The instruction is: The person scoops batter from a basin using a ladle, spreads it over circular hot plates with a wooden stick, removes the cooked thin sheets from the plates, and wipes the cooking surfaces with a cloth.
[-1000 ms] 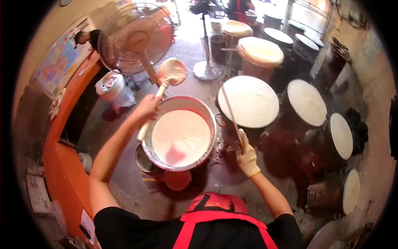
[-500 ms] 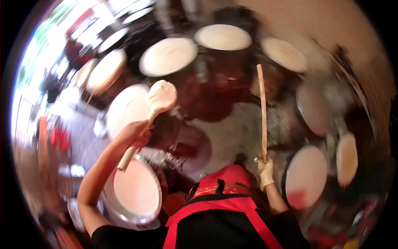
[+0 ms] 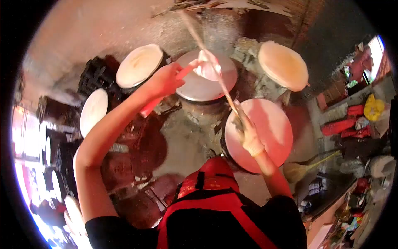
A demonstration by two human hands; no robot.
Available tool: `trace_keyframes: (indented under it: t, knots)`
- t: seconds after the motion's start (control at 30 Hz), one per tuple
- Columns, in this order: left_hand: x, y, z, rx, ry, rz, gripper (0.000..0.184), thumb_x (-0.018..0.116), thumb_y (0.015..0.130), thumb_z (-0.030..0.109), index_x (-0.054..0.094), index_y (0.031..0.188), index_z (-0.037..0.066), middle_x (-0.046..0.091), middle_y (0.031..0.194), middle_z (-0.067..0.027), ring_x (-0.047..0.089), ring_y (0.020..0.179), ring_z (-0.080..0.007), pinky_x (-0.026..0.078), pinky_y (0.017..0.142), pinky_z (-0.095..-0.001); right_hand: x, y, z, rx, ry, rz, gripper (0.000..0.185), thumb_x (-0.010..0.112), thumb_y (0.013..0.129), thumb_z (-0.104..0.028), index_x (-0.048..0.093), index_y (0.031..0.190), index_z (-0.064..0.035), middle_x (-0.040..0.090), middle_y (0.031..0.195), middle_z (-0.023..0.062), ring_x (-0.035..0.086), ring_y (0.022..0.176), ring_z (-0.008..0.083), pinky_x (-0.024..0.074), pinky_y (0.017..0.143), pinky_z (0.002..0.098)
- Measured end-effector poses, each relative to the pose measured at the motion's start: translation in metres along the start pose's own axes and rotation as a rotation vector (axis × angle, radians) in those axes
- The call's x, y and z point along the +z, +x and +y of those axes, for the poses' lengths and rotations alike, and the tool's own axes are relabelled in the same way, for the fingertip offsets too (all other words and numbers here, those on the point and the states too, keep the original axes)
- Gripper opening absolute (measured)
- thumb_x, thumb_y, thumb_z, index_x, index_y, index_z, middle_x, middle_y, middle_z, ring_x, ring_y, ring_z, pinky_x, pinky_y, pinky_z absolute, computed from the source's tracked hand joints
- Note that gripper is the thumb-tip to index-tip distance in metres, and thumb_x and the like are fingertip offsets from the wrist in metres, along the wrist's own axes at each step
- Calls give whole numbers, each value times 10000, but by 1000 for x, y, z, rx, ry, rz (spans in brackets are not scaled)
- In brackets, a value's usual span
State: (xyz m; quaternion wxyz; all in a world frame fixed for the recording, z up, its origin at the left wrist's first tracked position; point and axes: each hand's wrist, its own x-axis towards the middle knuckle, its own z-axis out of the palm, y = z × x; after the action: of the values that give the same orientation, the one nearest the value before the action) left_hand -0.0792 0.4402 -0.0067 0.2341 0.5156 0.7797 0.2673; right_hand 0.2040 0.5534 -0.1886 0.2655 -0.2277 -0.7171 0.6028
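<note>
My left hand (image 3: 166,81) is wrapped round the handle of a ladle (image 3: 207,71), whose bowl holds pale batter above a bare round griddle (image 3: 203,89). In my gloved right hand (image 3: 246,135) is a long wooden stick (image 3: 225,89); it slants up and left, crossing in front of the ladle bowl. Whether stick and ladle touch I cannot tell. Beneath my right hand lies a second round griddle (image 3: 273,137) with a smooth, pinkish surface and a shadow on it.
Round pale sheets lie on stoves at the upper left (image 3: 139,66), left (image 3: 94,112) and upper right (image 3: 283,66). A broom (image 3: 298,171) lies at right, near red items and a yellow bag (image 3: 374,108). A wall runs behind the stoves.
The view has swung right, away from the batter pot to other griddles. The ladle and stick have come together over the bare griddle; both are still held.
</note>
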Motion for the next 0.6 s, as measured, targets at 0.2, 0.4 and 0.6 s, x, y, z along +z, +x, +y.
trace_keyframes:
  t: [0.2, 0.4, 0.6]
  knots:
    - [57, 117, -7, 347, 337, 123, 199, 548, 676, 8, 538, 874, 7, 613, 785, -229, 589, 798, -418, 453, 683, -503, -9, 87, 15, -131, -160, 236, 536, 447, 884, 50, 428, 1360, -195, 573, 1092, -7, 508, 705, 125, 462, 629, 231]
    - [133, 173, -80, 133, 21, 181, 247, 622, 646, 29, 532, 876, 8, 616, 727, -172, 618, 682, -328, 481, 612, -417, 19, 89, 99, 691, 483, 487, 431, 524, 915, -158, 464, 1340, -189, 588, 1135, 15, 531, 768, 163, 458, 683, 278]
    - [168, 202, -105, -149, -735, 244, 178, 603, 737, 21, 527, 897, 4, 577, 630, -87, 537, 456, -139, 412, 377, -274, 109, 84, 126, 196, -432, 628, 509, 533, 899, -214, 379, 1383, -183, 588, 1078, 202, 588, 862, 350, 471, 730, 424]
